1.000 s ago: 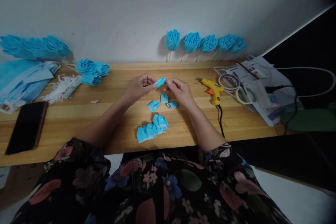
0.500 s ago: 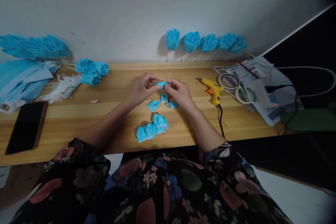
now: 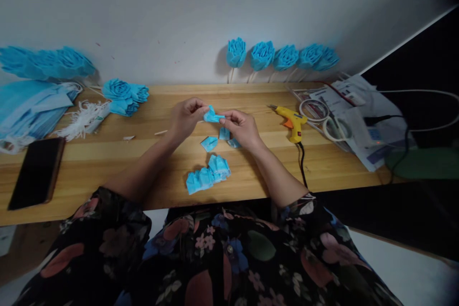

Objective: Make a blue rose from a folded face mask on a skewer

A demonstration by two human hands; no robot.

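Between both hands is a small folded blue piece [image 3: 211, 115]. My left hand [image 3: 187, 118] pinches its left side, and a thin pale stick [image 3: 161, 132] shows out past that hand on the left. The fingertips of my right hand [image 3: 244, 128] are closed on the piece's right end. Just below lie loose blue folded pieces, one [image 3: 209, 143] in the open and another [image 3: 234, 143] partly under my right hand. Nearer the table's front edge sits a gathered blue strip [image 3: 208, 174].
A yellow glue gun [image 3: 294, 123] with a black cord lies at the right, beside tape rolls [image 3: 314, 110] and papers [image 3: 373, 150]. Blue flowers [image 3: 262, 56] lean on the wall. At left are a phone [image 3: 37, 173], white loops [image 3: 83, 119] and stacked blue masks [image 3: 32, 110].
My left hand has moved a little left. The blue piece has turned and now shows a raised left part and a narrow right end. The pale stick has come into view.
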